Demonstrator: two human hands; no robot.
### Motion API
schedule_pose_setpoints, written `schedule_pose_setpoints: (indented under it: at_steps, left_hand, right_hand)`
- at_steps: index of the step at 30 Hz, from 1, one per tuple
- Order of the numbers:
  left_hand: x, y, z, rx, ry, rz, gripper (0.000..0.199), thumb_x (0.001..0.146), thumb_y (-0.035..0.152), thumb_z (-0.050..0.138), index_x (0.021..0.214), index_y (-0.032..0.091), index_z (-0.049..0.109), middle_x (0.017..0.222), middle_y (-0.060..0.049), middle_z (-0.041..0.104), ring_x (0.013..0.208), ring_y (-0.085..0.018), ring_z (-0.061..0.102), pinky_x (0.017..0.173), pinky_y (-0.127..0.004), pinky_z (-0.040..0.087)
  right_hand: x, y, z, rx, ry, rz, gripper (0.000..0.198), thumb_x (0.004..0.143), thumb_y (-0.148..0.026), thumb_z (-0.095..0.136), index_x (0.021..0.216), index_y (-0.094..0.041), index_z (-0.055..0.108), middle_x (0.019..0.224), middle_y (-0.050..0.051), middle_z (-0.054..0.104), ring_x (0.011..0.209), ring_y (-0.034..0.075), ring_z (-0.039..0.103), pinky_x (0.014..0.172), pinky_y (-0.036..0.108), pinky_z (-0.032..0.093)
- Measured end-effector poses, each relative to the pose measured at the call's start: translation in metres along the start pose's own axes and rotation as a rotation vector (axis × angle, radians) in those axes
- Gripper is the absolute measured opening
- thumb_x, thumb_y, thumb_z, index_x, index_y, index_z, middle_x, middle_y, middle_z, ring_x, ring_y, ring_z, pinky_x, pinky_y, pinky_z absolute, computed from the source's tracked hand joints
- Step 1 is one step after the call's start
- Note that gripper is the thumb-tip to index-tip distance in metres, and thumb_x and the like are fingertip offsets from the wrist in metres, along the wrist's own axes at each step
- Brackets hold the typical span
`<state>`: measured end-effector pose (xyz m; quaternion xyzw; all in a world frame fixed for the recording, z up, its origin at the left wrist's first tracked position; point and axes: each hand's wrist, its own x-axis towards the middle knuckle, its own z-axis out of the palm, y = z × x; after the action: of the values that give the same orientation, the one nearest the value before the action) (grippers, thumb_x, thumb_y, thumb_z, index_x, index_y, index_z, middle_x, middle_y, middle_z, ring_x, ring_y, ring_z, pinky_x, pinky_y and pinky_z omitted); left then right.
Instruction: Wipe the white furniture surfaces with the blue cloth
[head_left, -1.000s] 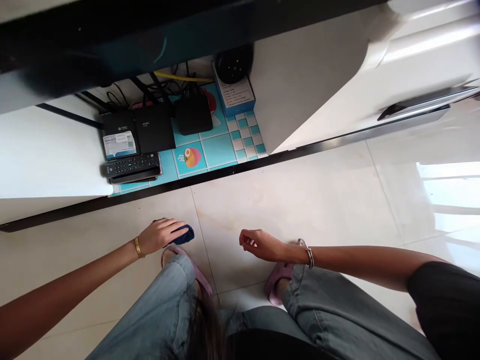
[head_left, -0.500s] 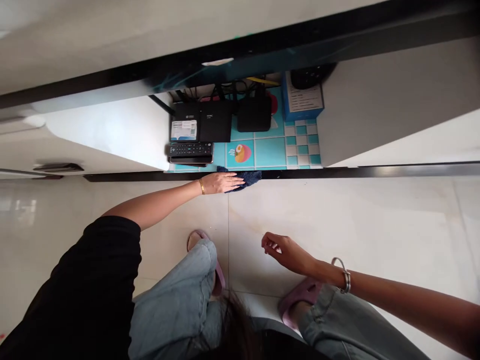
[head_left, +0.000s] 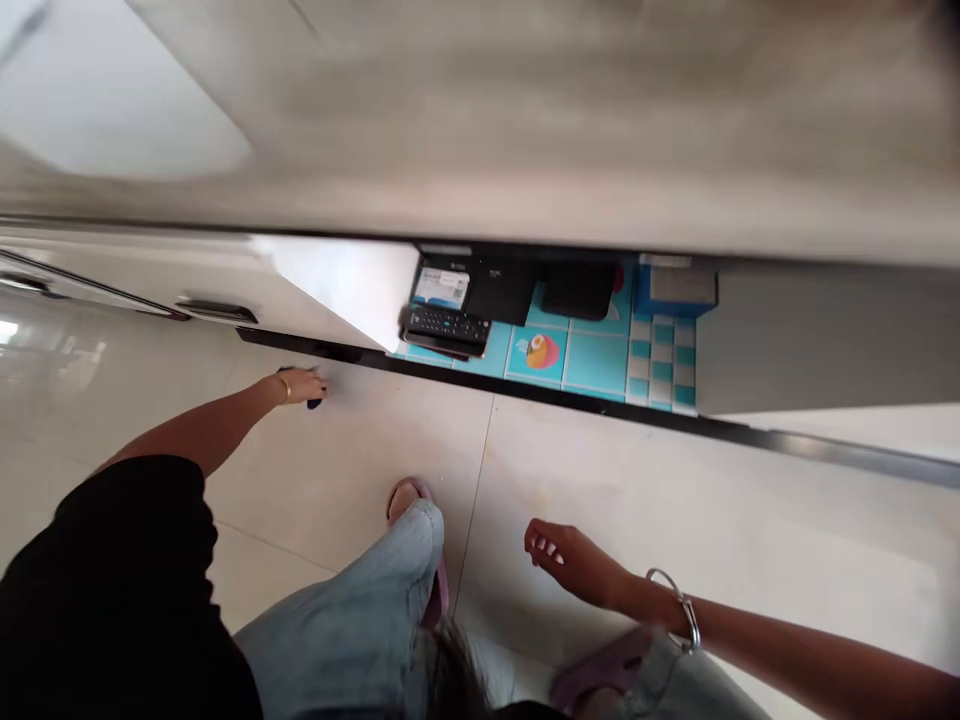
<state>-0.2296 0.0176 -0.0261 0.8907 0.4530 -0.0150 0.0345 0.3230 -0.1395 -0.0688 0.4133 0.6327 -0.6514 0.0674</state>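
My left hand (head_left: 304,385) is low at the left, beside the dark base strip (head_left: 352,358) of a white cabinet. It is closed over a dark blue cloth (head_left: 314,404), mostly hidden under the palm and fingers. My right hand (head_left: 566,560) hangs above the floor near my right knee, fingers loosely curled in, holding nothing. To the right of my left hand, the cabinet's low shelf (head_left: 596,360) has a turquoise patterned covering. A black remote control (head_left: 448,325) lies near its front edge.
Behind the remote sit a black box with a white label (head_left: 441,287) and another black box (head_left: 577,290). A blue box (head_left: 679,290) stands at the shelf's right end. The cabinet top (head_left: 525,130) overhangs. My slippered foot (head_left: 409,495) rests on the tiled floor (head_left: 360,430).
My left hand has moved left with the cloth, from the shelf's front edge to farther along the cabinet base. The view has shifted and tilted. My right hand keeps its curled pose.
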Motion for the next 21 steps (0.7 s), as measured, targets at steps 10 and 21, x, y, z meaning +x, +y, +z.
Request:
schedule_pose_setpoints:
  at_steps: [10,21]
  left_hand:
    - [0.046,0.141,-0.113,-0.370,-0.254,0.030,0.051,0.076,-0.001,0.065,0.117,0.029,0.072,0.113,0.002,0.079,0.090,-0.012,0.076,0.076,-0.019,0.056]
    - [-0.072,0.280,-0.299,-1.644,0.216,-0.995,0.032,0.090,0.038,0.063,0.116,0.021,0.072,0.115,-0.011,0.077,0.110,-0.028,0.073,0.102,-0.041,0.056]
  right_hand:
    - [-0.031,-0.180,-0.051,-0.147,0.043,-0.076,0.037,0.090,-0.038,0.056,0.065,-0.021,0.036,0.067,-0.002,0.045,0.066,0.012,0.041,0.066,0.029,0.035]
    - [-0.111,-0.373,0.009,0.401,0.282,0.186,0.030,0.079,-0.045,0.055,0.077,-0.025,0.033,0.060,-0.009,0.029,0.055,0.009,0.029,0.053,0.023,0.028]
